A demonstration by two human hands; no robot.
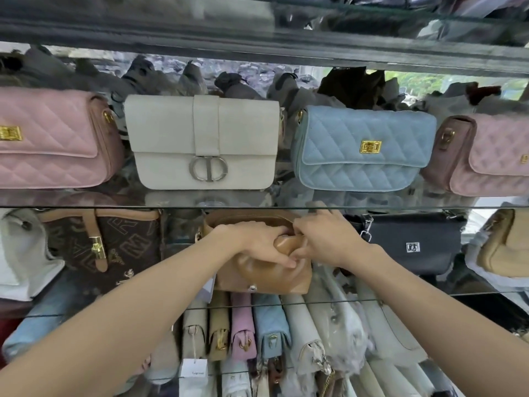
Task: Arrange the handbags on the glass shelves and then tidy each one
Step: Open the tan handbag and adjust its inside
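Note:
A tan leather handbag (pixel 266 277) sits on the lower glass shelf (pixel 429 296), between a brown monogram bag (pixel 114 245) and a black bag (pixel 415 245). My left hand (pixel 257 245) grips a bunched fold of the tan bag's front, fingers curled over it. My right hand (pixel 323 236) pinches the same fold from the right, close to the bag's top edge. On the upper glass shelf (pixel 86 207) stand a pink quilted bag (pixel 54 138), a cream bag (pixel 206 144), a blue quilted bag (pixel 363 150) and another pink quilted bag (pixel 492 159).
Below the lower shelf, several bags (pixel 257 330) stand packed side by side, some in plastic wrap, one with a white tag (pixel 193 368). A beige bag (pixel 503 247) lies at far right. Wrapped dark bags fill the space behind the upper row.

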